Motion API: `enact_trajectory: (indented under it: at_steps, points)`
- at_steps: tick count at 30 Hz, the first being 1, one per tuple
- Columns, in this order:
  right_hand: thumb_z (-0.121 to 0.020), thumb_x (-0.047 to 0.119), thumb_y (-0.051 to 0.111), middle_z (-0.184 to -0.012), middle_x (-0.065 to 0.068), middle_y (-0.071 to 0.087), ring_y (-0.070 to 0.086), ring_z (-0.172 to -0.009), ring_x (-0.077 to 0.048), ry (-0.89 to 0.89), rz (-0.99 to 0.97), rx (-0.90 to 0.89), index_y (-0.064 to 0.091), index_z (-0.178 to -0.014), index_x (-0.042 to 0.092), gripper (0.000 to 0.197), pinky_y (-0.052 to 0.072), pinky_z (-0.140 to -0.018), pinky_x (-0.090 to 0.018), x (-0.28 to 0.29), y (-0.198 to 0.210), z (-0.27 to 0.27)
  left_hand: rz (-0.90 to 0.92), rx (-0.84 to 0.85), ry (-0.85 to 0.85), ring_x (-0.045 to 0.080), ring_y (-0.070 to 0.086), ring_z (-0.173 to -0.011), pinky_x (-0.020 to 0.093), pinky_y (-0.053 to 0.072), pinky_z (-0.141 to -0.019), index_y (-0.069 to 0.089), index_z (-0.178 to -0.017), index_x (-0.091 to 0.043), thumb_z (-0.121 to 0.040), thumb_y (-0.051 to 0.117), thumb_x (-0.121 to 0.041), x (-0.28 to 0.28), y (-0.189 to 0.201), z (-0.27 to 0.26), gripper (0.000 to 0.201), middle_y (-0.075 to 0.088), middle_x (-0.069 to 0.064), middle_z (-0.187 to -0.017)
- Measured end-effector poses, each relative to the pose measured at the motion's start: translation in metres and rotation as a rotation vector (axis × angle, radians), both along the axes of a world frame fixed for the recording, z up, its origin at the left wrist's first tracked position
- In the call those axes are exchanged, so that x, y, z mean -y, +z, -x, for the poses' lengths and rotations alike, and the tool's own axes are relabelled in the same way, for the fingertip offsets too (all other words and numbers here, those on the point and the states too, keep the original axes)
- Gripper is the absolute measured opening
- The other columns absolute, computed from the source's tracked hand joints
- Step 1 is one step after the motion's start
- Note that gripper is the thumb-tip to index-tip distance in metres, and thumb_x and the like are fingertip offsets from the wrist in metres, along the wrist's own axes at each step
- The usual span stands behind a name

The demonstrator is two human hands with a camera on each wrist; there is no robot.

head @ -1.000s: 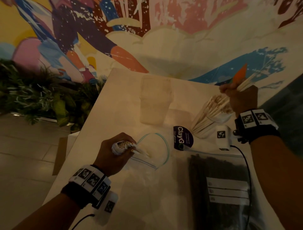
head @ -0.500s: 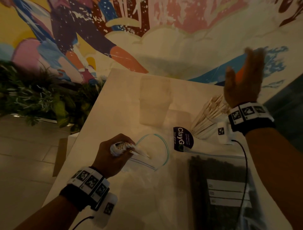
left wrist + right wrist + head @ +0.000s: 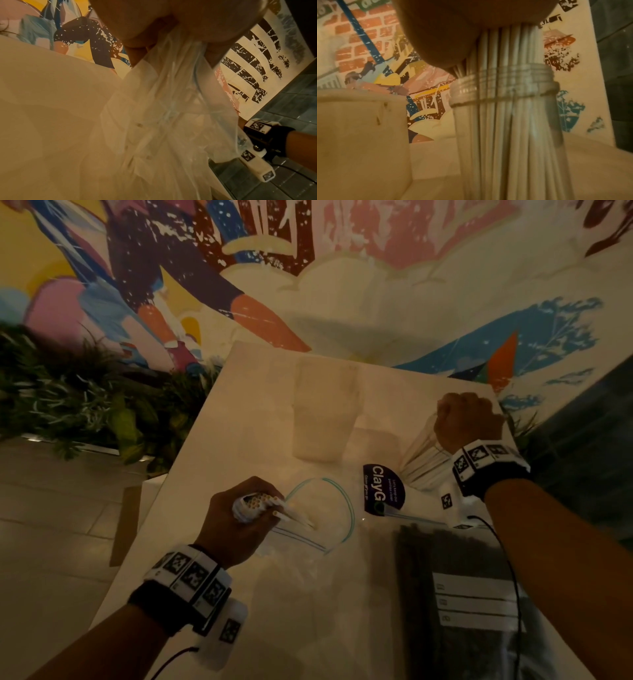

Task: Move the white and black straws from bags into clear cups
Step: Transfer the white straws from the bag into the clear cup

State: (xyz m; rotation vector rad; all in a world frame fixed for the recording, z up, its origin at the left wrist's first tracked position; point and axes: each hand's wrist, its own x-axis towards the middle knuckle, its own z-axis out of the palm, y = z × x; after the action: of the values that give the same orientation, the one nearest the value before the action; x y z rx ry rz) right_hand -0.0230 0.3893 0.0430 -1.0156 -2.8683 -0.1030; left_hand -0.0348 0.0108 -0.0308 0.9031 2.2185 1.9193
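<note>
While white-straw step runs: right hand point(image 3: 469, 421) fisted on white straws point(image 3: 510, 121) standing in clear cup point(image 3: 505, 83). Left hand point(image 3: 236, 523) grips more white straws plus open bag point(image 3: 322, 515) mouth, near side of cup. Black straws point(image 3: 445, 594) bagged on bench point(image 3: 212, 446), beside open bag. Empty cup point(image 3: 323, 412) just left of filled cup. Next, likely: settle bundle, carry left handful over.

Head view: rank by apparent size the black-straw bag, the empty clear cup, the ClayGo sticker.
1. Black-straw bag, largest, though it lies nearest the camera, which inflates it.
2. Empty clear cup, further back on the table.
3. ClayGo sticker, clearly smallest.
</note>
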Motion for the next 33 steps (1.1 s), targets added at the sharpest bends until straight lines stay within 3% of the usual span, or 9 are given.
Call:
enact_trajectory:
  at_steps: [3,6,8,11,13,18,25,29,33]
  points:
    - [-0.093,0.027,0.041,-0.123,-0.021,0.051,0.045,-0.113,-0.041,0.029,0.011,-0.020,0.055,-0.112,0.011,0.028,0.040,-0.095,-0.054,-0.004,0.001,0.000,0.035,-0.011,0.021,0.017,0.067,-0.077,0.042,0.054,-0.067,0.067,-0.081,-0.021,-0.075,0.069,-0.034,-0.001,0.000,0.000,0.014,0.069,-0.002,-0.079]
    - [-0.092,0.062,0.033,-0.153,-0.019,0.023,0.021,-0.140,-0.042,-0.048,0.089,0.039,0.023,-0.146,0.019,0.069,0.009,-0.113,-0.061,-0.003,0.008,0.002,0.083,-0.026,0.029,0.018,0.066,-0.076,0.043,0.054,-0.067,0.067,-0.080,-0.021,-0.075,0.068,-0.036,0.000,-0.001,0.001,0.016,0.069,-0.001,-0.079]
    - [-0.083,0.075,0.037,-0.158,-0.015,0.013,0.012,-0.144,-0.037,0.033,0.047,-0.131,0.014,-0.149,0.021,0.088,-0.002,-0.113,-0.059,0.019,0.019,-0.004,0.098,-0.029,0.036,0.016,0.066,-0.076,0.039,0.054,-0.068,0.068,-0.082,-0.017,-0.075,0.067,-0.039,0.000,-0.001,0.000,0.023,0.069,0.000,-0.080]
    - [-0.076,0.060,0.061,-0.134,-0.008,0.051,0.049,-0.121,-0.023,0.438,0.248,-0.518,0.046,-0.133,0.016,0.074,0.035,-0.106,-0.042,0.089,0.020,-0.025,0.149,-0.007,0.063,0.006,0.063,-0.075,0.023,0.052,-0.068,0.067,-0.088,-0.019,-0.072,0.065,-0.039,0.000,0.001,-0.001,0.025,0.068,-0.006,-0.083]
    - [-0.072,0.045,0.073,-0.116,0.008,0.058,0.056,-0.096,-0.002,0.633,0.591,-0.420,0.054,-0.126,0.025,0.061,0.048,-0.091,-0.029,0.146,0.008,-0.047,0.145,-0.023,0.031,0.007,0.063,-0.078,0.025,0.052,-0.069,0.065,-0.091,-0.023,-0.074,0.064,-0.037,0.000,0.000,-0.002,0.022,0.067,-0.006,-0.084]
    - [-0.079,0.032,0.072,-0.123,0.003,0.058,0.056,-0.106,-0.011,0.731,0.811,-0.252,0.046,-0.134,0.024,0.062,0.050,-0.090,-0.031,0.219,-0.039,-0.068,0.162,0.058,-0.020,-0.009,0.060,-0.092,0.012,0.048,-0.080,0.055,-0.103,-0.047,-0.069,0.064,-0.049,0.002,-0.006,-0.003,0.036,0.063,-0.031,-0.100]
    - [-0.086,0.031,0.060,-0.111,-0.001,0.070,0.065,-0.097,-0.016,0.737,0.763,-0.426,0.063,-0.120,0.018,0.037,0.054,-0.084,-0.035,0.220,-0.056,-0.072,0.126,0.039,0.001,0.006,0.066,-0.081,0.032,0.054,-0.073,0.065,-0.095,-0.041,-0.072,0.066,-0.045,0.007,-0.004,-0.004,0.023,0.069,-0.011,-0.092]
    - [-0.087,0.042,0.048,-0.102,0.000,0.073,0.067,-0.091,-0.016,0.725,0.734,-0.470,0.065,-0.115,0.017,0.041,0.054,-0.079,-0.028,0.215,-0.051,-0.077,0.124,0.027,-0.021,0.009,0.066,-0.077,0.036,0.053,-0.070,0.067,-0.088,-0.031,-0.075,0.065,-0.043,0.000,0.003,-0.008,0.017,0.070,-0.006,-0.084]
    - [-0.091,0.044,0.043,-0.097,-0.002,0.072,0.069,-0.085,-0.019,0.647,0.723,-0.493,0.063,-0.113,0.015,0.041,0.057,-0.075,-0.036,0.211,-0.050,-0.079,0.144,0.005,-0.021,0.010,0.065,-0.079,0.035,0.053,-0.073,0.067,-0.086,-0.032,-0.077,0.061,-0.046,-0.003,0.006,-0.012,0.018,0.070,-0.006,-0.087]
